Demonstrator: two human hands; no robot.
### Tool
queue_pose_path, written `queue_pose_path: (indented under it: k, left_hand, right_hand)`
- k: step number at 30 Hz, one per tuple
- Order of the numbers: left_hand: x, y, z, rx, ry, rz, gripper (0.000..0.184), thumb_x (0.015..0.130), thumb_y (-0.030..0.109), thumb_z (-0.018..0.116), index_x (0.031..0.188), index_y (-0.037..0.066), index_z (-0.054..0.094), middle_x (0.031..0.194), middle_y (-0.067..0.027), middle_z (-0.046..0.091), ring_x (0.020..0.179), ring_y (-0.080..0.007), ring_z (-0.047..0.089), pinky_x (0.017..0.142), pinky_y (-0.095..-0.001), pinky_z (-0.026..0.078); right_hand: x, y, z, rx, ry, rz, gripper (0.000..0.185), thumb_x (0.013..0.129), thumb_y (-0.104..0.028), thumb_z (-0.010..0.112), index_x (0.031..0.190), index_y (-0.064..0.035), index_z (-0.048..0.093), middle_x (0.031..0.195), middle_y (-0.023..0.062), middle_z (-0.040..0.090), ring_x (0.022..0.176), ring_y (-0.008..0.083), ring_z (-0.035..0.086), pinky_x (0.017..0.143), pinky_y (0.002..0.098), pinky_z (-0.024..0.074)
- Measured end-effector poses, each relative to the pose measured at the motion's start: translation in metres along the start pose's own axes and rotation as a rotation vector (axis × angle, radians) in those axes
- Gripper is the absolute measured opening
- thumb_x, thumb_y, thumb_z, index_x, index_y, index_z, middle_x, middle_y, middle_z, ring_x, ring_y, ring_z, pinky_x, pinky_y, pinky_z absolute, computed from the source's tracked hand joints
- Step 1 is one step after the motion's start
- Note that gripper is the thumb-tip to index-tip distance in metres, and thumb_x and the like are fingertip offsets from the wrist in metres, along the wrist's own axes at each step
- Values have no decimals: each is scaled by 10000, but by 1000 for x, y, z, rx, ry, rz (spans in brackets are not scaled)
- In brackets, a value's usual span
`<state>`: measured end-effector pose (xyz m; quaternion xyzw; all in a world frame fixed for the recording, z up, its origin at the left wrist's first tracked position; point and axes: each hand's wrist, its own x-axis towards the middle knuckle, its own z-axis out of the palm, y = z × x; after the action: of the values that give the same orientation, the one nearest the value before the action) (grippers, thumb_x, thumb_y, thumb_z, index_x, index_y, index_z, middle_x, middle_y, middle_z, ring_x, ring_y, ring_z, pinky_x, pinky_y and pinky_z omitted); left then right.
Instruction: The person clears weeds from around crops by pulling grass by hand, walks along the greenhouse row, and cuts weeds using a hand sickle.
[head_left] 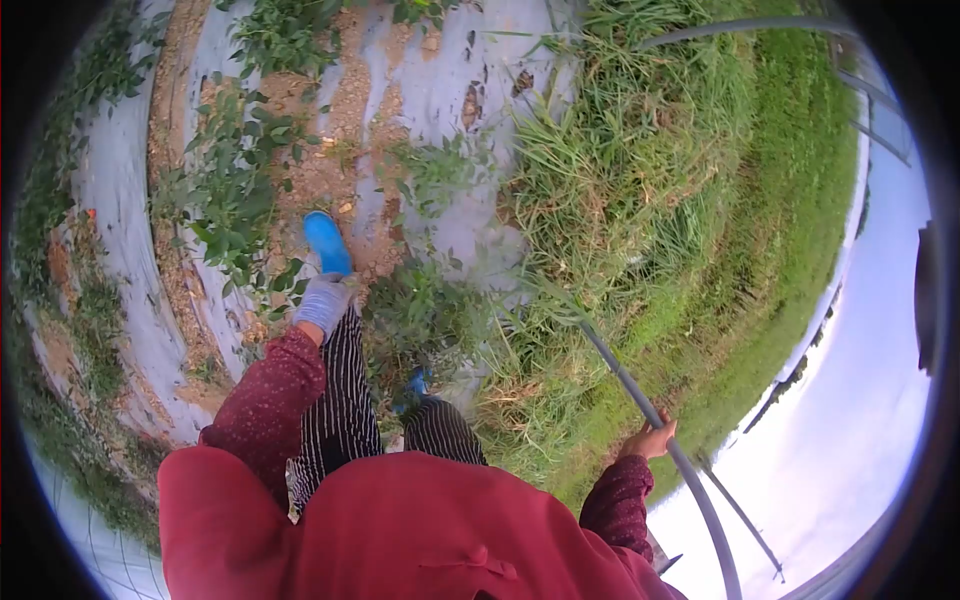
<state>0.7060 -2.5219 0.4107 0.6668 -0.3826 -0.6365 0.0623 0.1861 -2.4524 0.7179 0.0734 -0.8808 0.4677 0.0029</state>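
My left hand [325, 302], in a pale blue-grey glove, is over my striped trouser leg [340, 390], close to a blue boot [326, 243]. Its fingers look curled closed; whatever they may hold is hidden. Out to the right, my bare right hand [652, 438] is wrapped round a grey curved pipe [632, 388], which rises from the grass beside the planted bed. Leafy green plants [238, 165] grow left of the gloved hand. Another plant [425, 305] stands between my legs, partly covering my other blue boot [417, 382].
Pale plastic mulch sheet [125, 220] covers the beds, with bare soil [340, 120] and stones between. Long, flattened grass [590, 200] borders the bed on the right. More grey hoop pipes [745, 25] stand along that side.
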Motion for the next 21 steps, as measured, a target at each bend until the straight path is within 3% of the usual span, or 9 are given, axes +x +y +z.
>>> queue_pose_path:
  k: [1, 4, 6, 7, 8, 9, 13, 18, 21]
  left_hand:
    - [-10, 33, -13, -80, -54, -242, 314, 852, 288, 531, 941, 2, 626, 814, -188, 624, 729, -299, 596, 684, -340, 458]
    - [-19, 20, -43, -45, 35, -149, 342, 838, 304, 542, 979, 4, 625, 865, -195, 633, 774, -295, 610, 714, -328, 469]
    - [-40, 33, -82, -11, 108, -182, 332, 838, 276, 569, 965, -27, 620, 814, -141, 640, 705, -210, 600, 671, -283, 468]
    - [-53, 45, -104, 5, 149, -192, 329, 839, 262, 583, 959, -42, 617, 789, -114, 643, 670, -167, 595, 649, -260, 468]
    - [-78, 68, -129, 25, 185, -237, 338, 826, 281, 547, 1007, 3, 617, 873, -192, 640, 804, -289, 619, 739, -336, 476]
    - [-87, 56, -139, 76, 212, -262, 334, 825, 274, 549, 1010, 5, 617, 872, -189, 641, 794, -280, 622, 735, -335, 482]
    - [-157, 57, -175, 22, 180, -483, 319, 828, 264, 545, 1009, 12, 621, 838, -174, 649, 756, -255, 631, 716, -340, 499]
    - [-215, -6, -166, 31, 132, -564, 332, 782, 308, 545, 934, 32, 648, 879, -175, 641, 809, -308, 622, 744, -365, 488]
    - [-225, -75, -146, -5, 215, -534, 231, 789, 181, 572, 842, -36, 631, 664, -98, 617, 557, -183, 582, 530, -311, 476]
  right_hand:
    - [3, 0, -1, -13, 10, 30, 243, 873, -248, 498, 898, -13, 555, 946, 80, 571, 919, 191, 529, 800, 317, 416]
    - [9, -4, -1, -59, 56, 156, 270, 851, -257, 509, 927, -6, 573, 956, 81, 556, 933, 205, 524, 808, 314, 422]
    - [4, -12, 6, -48, 102, 215, 300, 840, -267, 507, 956, 0, 580, 980, 89, 545, 950, 218, 519, 825, 323, 424]
    - [6, -11, 6, -74, 101, 246, 260, 851, -320, 479, 906, -80, 562, 898, 12, 557, 861, 146, 514, 770, 282, 372]
    - [-2, -22, 13, -100, 152, 293, 272, 841, -336, 484, 903, -83, 564, 896, 12, 550, 855, 148, 509, 756, 283, 377]
    - [6, -15, 9, -77, 145, 300, 278, 834, -345, 491, 908, -88, 567, 894, 14, 548, 851, 154, 506, 744, 290, 383]
    - [42, 13, -2, -90, 127, 429, 524, 841, -516, 370, 1152, -130, 540, 1318, 96, 408, 1137, 234, 408, 928, 382, 312]
    - [71, 30, 1, -81, 228, 711, 495, 871, -498, 301, 1182, -189, 534, 1331, 58, 422, 1173, 221, 423, 990, 417, 268]
    - [63, 64, 9, 1156, 991, 1084, 370, 869, -414, 347, 1091, -223, 572, 1166, 29, 509, 1108, 210, 474, 914, 414, 335]
